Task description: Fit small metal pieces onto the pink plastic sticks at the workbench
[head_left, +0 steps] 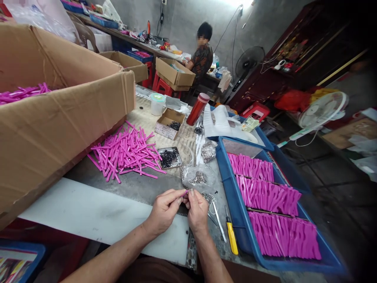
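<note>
My left hand (pixel 165 209) and my right hand (pixel 196 209) meet over the near edge of the table, fingertips pinched together. Between them a bit of a slim pink plastic piece (pixel 185 193) shows; the fingers cover most of it. Just beyond lies an open clear bag of small metal parts (pixel 198 177). To the left spreads a loose heap of slim pink plastic pieces (pixel 126 151). A small tray of black parts (pixel 170 158) sits beside the heap. Right of my right hand are white-handled tweezers or scissors (pixel 218 221) and a yellow screwdriver (pixel 231 236).
A large cardboard box (pixel 73 106) with more pink pieces stands at left. At right, a blue tray (pixel 235 208) holds rows of pink pieces. A red flask (pixel 198 109), a small carton (pixel 169 124) and a lidded cup (pixel 158 104) stand farther back. Another person (pixel 203 55) sits beyond.
</note>
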Tool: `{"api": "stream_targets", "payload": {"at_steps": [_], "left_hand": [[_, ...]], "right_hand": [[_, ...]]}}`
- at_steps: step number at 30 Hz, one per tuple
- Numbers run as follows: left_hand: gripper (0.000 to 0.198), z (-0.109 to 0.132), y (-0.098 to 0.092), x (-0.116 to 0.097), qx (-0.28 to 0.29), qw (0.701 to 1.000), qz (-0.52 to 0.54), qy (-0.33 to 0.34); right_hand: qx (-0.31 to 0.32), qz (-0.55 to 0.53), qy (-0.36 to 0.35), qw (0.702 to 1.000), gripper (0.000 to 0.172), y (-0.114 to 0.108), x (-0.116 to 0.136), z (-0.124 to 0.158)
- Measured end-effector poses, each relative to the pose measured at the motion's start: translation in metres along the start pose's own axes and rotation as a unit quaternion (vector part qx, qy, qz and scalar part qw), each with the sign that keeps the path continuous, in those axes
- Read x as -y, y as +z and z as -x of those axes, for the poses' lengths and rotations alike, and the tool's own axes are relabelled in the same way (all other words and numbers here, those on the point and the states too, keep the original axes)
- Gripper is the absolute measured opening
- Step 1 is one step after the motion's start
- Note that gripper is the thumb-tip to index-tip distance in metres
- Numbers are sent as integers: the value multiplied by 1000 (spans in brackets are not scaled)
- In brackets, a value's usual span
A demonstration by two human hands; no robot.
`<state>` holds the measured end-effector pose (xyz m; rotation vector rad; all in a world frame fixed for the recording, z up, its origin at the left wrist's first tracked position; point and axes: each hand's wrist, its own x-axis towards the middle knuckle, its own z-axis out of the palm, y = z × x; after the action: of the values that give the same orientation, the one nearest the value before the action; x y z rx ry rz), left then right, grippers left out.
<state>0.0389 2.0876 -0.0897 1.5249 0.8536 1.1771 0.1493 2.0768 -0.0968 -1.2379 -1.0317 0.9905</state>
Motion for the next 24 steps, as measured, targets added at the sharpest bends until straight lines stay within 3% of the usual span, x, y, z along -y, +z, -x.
{"api": "stream_targets", "payload": {"at_steps": [6,11,18,24], "left_hand": [[27,0,0,-1,-5,1000,-9,-3],[27,-1,0,0,-5,1000,-3,5],[27,2,0,0,-2,1000,-12,-8],[27,1,0,0,0,1000,2,-3]], "right_hand": [[-28,-18,-12,999,17,0,-1,2],[-3,-9,0,1000,29,1,0,1],[-30,-14,-14,999,16,1,0,1],[-2,-4,-8,1000,28,0,4,0]]}}
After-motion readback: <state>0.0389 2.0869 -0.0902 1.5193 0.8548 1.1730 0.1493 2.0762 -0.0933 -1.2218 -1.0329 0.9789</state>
